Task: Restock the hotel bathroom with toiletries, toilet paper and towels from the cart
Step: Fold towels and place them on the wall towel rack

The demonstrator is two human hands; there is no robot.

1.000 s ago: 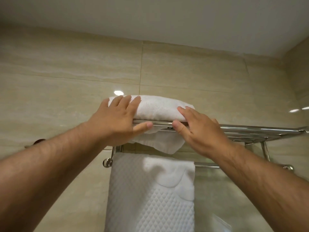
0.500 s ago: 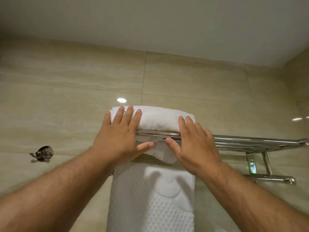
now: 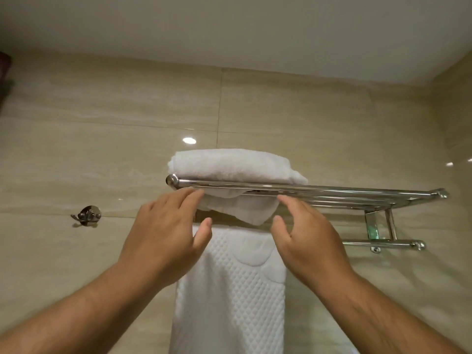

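A folded white towel (image 3: 229, 164) lies on the left end of a chrome wall rack (image 3: 357, 194), with one corner drooping through the bars. Below it a quilted white bath mat (image 3: 229, 290) hangs from the rack's lower bar. My left hand (image 3: 166, 226) is just below the rack's front bar, fingers relaxed, fingertips at the drooping corner's left edge. My right hand (image 3: 304, 233) hovers to the right of that corner with loosely spread fingers, holding nothing.
The rack's right half is bare, with a lower bar (image 3: 383, 244) ending at the right. A chrome robe hook (image 3: 88, 214) is fixed to the beige tiled wall at the left. The ceiling is close above.
Both hands have come off the folded towel and dropped below the rack's front bar. The towel stays on the rack.
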